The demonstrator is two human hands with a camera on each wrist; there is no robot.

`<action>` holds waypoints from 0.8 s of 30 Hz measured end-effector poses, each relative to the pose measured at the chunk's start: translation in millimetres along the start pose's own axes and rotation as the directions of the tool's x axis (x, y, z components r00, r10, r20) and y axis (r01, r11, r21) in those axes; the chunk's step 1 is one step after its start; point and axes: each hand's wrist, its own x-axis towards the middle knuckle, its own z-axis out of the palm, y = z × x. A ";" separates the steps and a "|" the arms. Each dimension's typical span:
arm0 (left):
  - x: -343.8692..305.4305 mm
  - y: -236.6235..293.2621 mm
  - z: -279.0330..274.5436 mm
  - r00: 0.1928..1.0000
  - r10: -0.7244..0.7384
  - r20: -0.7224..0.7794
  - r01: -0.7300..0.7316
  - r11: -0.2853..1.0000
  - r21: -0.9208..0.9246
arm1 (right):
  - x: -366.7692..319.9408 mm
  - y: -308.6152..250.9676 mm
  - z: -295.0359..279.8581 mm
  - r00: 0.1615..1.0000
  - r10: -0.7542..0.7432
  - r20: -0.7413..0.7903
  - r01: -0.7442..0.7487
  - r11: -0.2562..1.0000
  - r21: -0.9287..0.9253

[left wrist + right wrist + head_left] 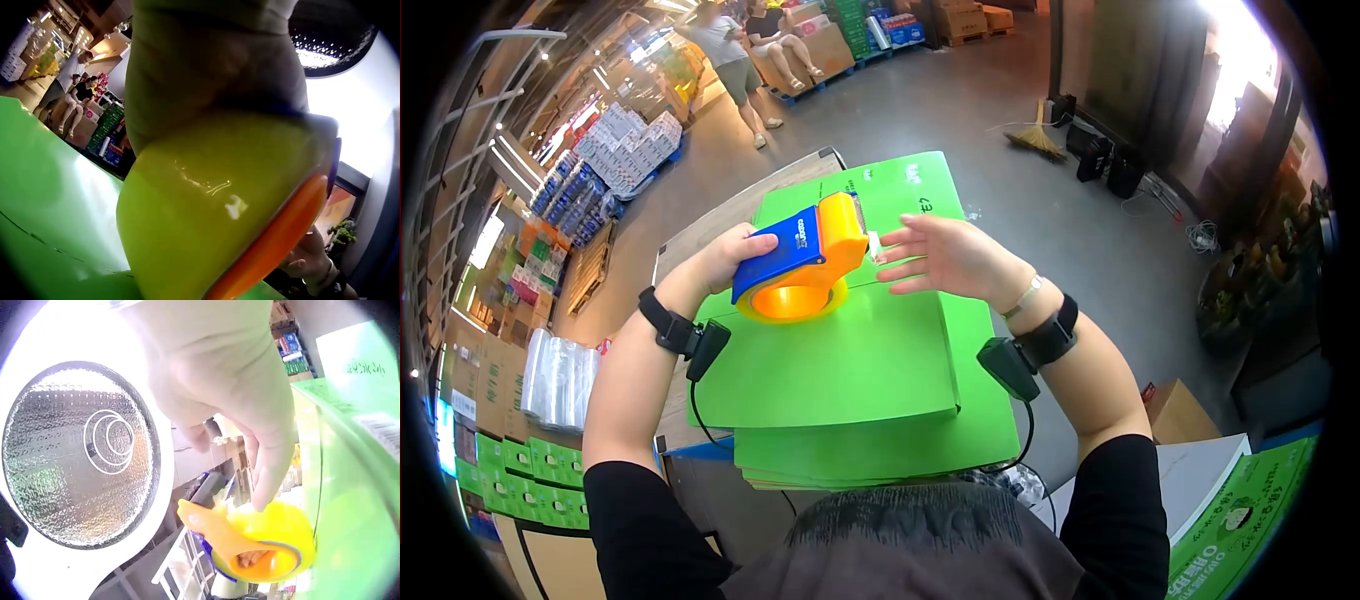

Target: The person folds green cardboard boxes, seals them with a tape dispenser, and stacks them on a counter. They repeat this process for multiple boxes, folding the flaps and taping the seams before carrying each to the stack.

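Observation:
My left hand (733, 252) grips a blue and orange tape dispenser (785, 248) loaded with a yellow tape roll (792, 304), held over green cardboard (830, 370). The left wrist view shows the yellow roll (187, 206) large below the hand (212, 75). My right hand (950, 258) is held just right of the dispenser's front end, fingers extended toward it. In the right wrist view the fingers of that hand (225, 394) hang above the dispenser (219, 534); whether they touch the tape end cannot be told.
Stacked green cardboard sheets (870, 450) lie on a grey surface (700, 222). Two people, one standing (730, 60) and one seated (785, 45), are at the back left. A broom (1037, 140) lies on the floor beyond; more green boxes (530, 480) are at the lower left.

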 end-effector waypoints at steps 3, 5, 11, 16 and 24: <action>4.6 8.5 3.1 0.999 -0.031 -0.009 0.031 0.998 0.054 | 8.5 2.0 4.9 0.998 0.059 0.018 -0.059 0.997 0.046; 7.0 12.0 6.6 0.999 -0.044 -0.018 0.045 0.996 0.071 | 14.6 5.9 2.4 0.998 0.001 0.058 -0.006 0.995 0.100; 12.1 19.3 13.4 0.997 -0.081 0.002 0.080 0.985 0.152 | 9.5 13.7 2.5 0.974 -0.169 -0.151 0.147 0.979 -0.145; 12.4 9.7 9.8 0.999 -0.038 0.035 0.032 0.987 0.160 | -25.2 -10.9 0.8 0.917 -0.311 -0.251 0.196 0.898 -0.395; -19.5 2.8 -25.2 0.994 -0.064 -0.092 0.067 0.997 0.037 | -63.5 -17.1 -71.3 0.863 -0.304 -0.403 0.179 0.931 -0.318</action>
